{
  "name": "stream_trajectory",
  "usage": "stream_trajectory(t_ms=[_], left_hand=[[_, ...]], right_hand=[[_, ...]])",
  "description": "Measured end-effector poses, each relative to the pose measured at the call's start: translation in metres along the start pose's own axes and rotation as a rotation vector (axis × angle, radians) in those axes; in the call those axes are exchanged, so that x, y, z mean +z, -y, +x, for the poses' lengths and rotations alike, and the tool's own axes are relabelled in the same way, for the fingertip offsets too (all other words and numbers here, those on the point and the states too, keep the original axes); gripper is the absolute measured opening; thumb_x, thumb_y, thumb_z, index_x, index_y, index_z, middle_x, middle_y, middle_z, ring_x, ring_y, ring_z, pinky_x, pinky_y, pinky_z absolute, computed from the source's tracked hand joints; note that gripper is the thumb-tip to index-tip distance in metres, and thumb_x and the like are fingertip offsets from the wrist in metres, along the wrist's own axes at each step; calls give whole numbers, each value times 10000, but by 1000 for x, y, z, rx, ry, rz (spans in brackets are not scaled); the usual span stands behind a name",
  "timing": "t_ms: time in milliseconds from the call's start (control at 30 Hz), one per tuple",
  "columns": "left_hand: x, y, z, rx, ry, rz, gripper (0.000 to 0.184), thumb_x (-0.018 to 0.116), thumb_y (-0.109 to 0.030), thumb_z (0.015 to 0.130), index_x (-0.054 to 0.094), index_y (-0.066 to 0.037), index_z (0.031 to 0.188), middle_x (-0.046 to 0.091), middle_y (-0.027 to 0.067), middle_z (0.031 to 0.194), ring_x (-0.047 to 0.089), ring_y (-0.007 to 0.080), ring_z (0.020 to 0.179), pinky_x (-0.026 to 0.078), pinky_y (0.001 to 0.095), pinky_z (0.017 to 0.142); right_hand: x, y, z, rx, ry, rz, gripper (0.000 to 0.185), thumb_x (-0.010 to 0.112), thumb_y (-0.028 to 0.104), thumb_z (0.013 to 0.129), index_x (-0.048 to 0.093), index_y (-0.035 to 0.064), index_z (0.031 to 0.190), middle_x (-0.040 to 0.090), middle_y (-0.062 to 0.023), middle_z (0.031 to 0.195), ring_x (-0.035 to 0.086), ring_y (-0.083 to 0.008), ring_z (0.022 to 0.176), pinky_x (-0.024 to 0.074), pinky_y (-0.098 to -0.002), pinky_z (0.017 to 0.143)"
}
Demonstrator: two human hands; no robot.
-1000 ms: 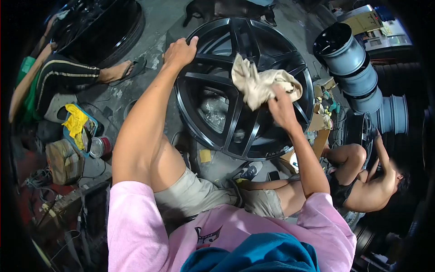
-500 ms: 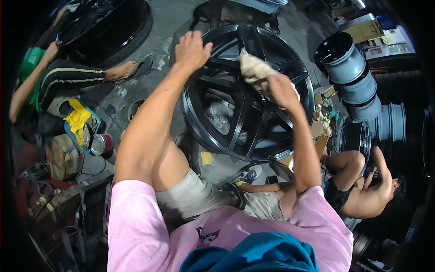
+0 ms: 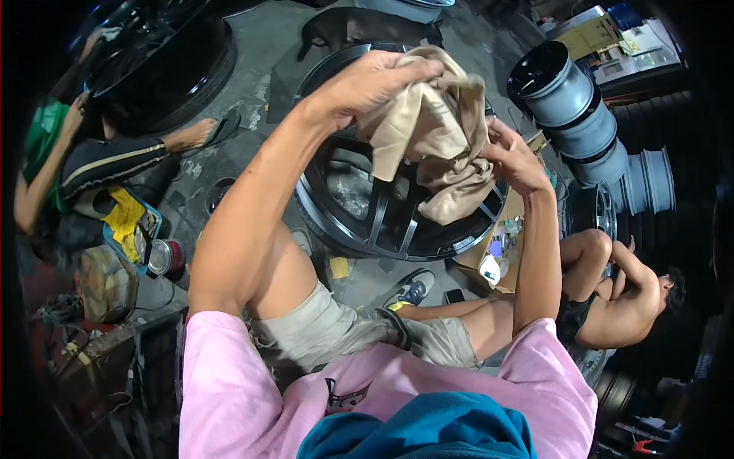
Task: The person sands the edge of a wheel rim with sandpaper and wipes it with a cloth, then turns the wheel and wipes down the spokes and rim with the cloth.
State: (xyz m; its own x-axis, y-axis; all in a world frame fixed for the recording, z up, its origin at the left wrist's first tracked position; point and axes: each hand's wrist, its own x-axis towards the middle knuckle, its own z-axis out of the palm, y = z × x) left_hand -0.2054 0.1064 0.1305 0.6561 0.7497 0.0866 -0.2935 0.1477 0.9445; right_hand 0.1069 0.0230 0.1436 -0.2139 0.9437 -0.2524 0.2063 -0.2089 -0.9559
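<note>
A crumpled beige cloth [image 3: 424,126] hangs between my two hands in the head view. My left hand [image 3: 378,84] grips its upper left part, thumb pressed on the fabric. On the other side my right hand [image 3: 520,157] has its fingers closed on the cloth's right edge. Beneath the cloth lies a black alloy wheel rim [image 3: 329,200] with broad spokes and a shiny outer lip. The cloth and my hands hide its centre and much of its upper right.
Silver wheel barrels [image 3: 569,96] are stacked at the right. A person [image 3: 619,306] sits low at the right; another person's leg [image 3: 115,157] is at the left beside a large black wheel [image 3: 176,69]. A dark dog [image 3: 367,29] lies behind the rim. A blue tray [image 3: 141,229] holds yellow cloth.
My left hand, bare above the rim before, has moved right and taken hold of the cloth. The cloth, earlier bunched in my right hand against the spokes, is now lifted and spread wider.
</note>
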Motion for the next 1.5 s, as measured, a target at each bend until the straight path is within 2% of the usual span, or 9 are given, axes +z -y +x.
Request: stream_trajectory(t_ms=[167, 300, 433, 733, 933, 1167, 1367, 1400, 1500], left_hand=[[-8, 1, -4, 122, -156, 186, 450, 706, -403, 1099, 767, -9, 1307, 766, 20, 1231, 677, 82, 1116, 528, 275, 1018], [8, -19, -14, 233, -128, 117, 400, 690, -355, 1113, 777, -8, 1291, 794, 41, 1187, 722, 101, 1076, 565, 275, 983], [27, -33, -20, 255, 9, -139, 341, 677, -322, 1123, 786, -19, 1237, 794, 31, 1130, 735, 71, 980, 597, 244, 869], [33, -9, -12, 247, -122, 77, 333, 681, -384, 1126, 788, -69, 1134, 722, -69, 986, 634, 10, 871, 531, 209, 802], [33, -7, -12, 398, -289, 319, 435, 674, -432, 1125, 791, -27, 1019, 676, -65, 850, 576, 5, 801, 494, 224, 717], [14, -11, -11, 428, -500, 357, 515, 695, -468, 1102, 579, -126, 735, 419, -104, 577, 313, 7, 425, 226, 234, 400], [42, -28, -22, 528, -298, 302, 300, 748, -354, 1084, 710, -62, 1026, 671, -1, 887, 612, 25, 745, 495, 194, 672], [46, -25, -22, 500, -145, 337, 352, 814, -310, 1034, 691, -35, 1216, 709, 57, 1106, 672, 75, 983, 555, 261, 866], [107, -10, -28, 660, -135, 462, 549, 956, -339, 855, 707, 0, 1207, 746, 158, 1173, 706, 239, 1039, 583, 385, 911]], right_hand=[[-24, 20, -42, 140, -110, -119, 201, 735, 303, 1046, 808, 123, 1098, 626, 151, 883, 341, -1, 711, 263, -213, 630], [-32, 54, -49, -299, -275, -384, 358, 634, 301, 1091, 784, 24, 1263, 697, -19, 1210, 582, -145, 1121, 469, -309, 975], [-15, 75, -36, -704, -811, -797, 284, 664, 236, 1106, 766, 33, 1275, 701, -78, 1197, 666, -174, 1039, 535, -343, 949], [129, 15, -36, -584, -457, -517, 545, 978, 375, 798, 710, -17, 1065, 679, -107, 980, 669, -228, 900, 549, -375, 853], [107, 17, -40, -449, -262, -398, 217, 745, 168, 1039, 745, -47, 1070, 680, -64, 916, 623, -161, 845, 508, -327, 802], [34, 40, -65, -406, -515, -78, 355, 556, 356, 1179, 729, 48, 1208, 716, 24, 1056, 624, -52, 938, 500, -246, 858], [20, 120, -73, -574, -459, -370, 366, 690, 380, 1108, 736, 19, 1151, 725, 10, 1002, 627, -43, 903, 516, -241, 808], [27, 134, -73, -605, -402, -537, 348, 729, 357, 1084, 731, 12, 1129, 710, 14, 958, 616, -46, 884, 515, -246, 787], [58, 159, -70, -502, -245, -708, 369, 771, 388, 1063, 730, 22, 1054, 632, 59, 880, 547, -31, 787, 457, -217, 701]])
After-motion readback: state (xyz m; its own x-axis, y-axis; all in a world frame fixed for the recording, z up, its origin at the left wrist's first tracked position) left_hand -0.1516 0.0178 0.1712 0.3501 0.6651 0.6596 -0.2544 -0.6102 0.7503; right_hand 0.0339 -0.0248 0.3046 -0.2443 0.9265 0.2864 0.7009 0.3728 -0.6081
